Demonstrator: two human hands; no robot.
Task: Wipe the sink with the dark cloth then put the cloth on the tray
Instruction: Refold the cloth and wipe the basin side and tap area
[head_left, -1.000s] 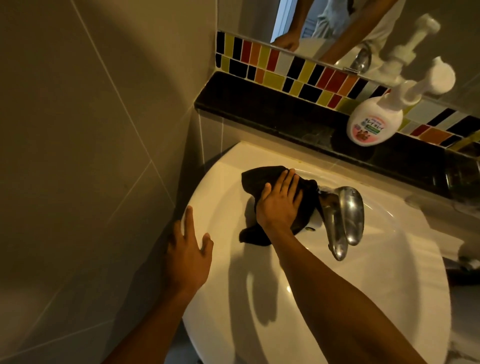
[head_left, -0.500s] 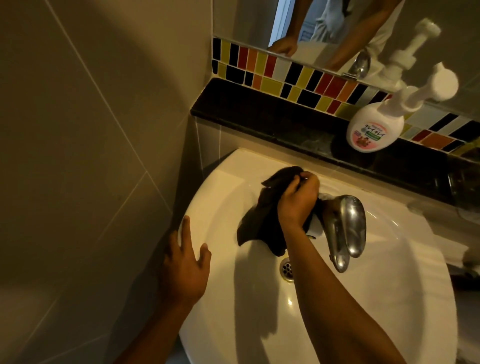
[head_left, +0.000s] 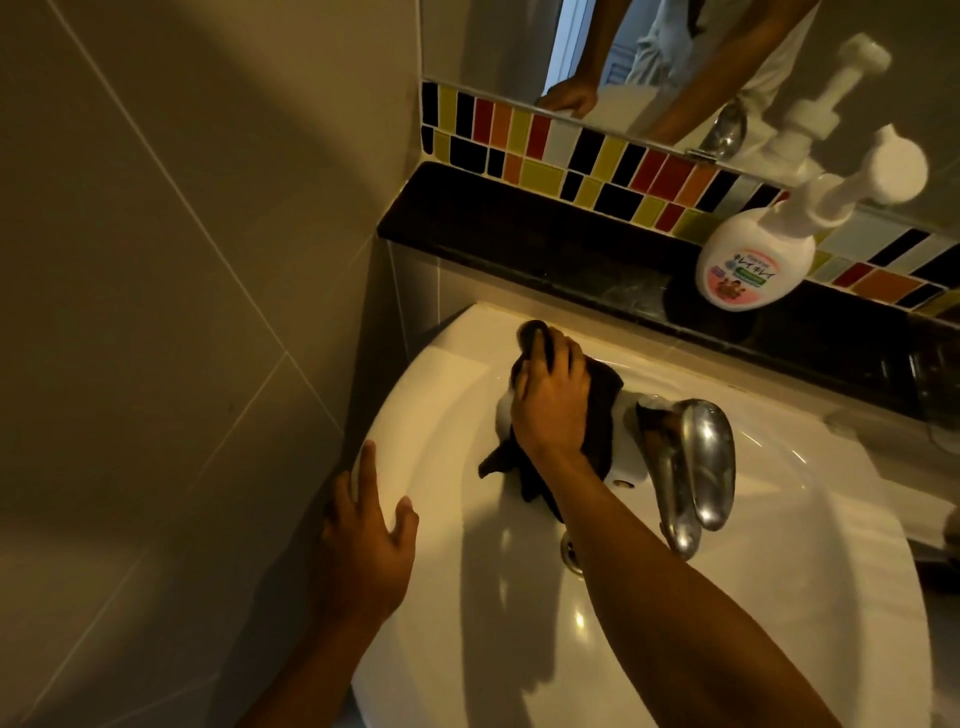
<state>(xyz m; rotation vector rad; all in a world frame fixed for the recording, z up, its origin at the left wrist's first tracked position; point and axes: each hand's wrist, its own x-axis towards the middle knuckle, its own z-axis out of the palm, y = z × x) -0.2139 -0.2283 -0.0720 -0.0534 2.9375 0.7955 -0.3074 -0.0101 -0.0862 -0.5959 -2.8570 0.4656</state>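
The white sink (head_left: 441, 426) fills the lower right of the view. My right hand (head_left: 550, 400) presses the dark cloth (head_left: 602, 415) flat against the sink's back rim, just left of the chrome tap (head_left: 696, 467). Part of the cloth hangs down into the bowl. My left hand (head_left: 363, 545) rests on the sink's left rim with its fingers spread and holds nothing. No tray shows in the view.
A black stone ledge (head_left: 519, 234) runs behind the sink, with a white pump soap bottle (head_left: 748, 265) on it. Above are coloured tiles and a mirror. A beige tiled wall (head_left: 156, 312) stands close on the left. The drain (head_left: 571, 556) lies beside my right forearm.
My right hand has gone from a bunched grip on the cloth to a flat press and has slid it up and left along the back rim. My left hand has stayed on the rim.
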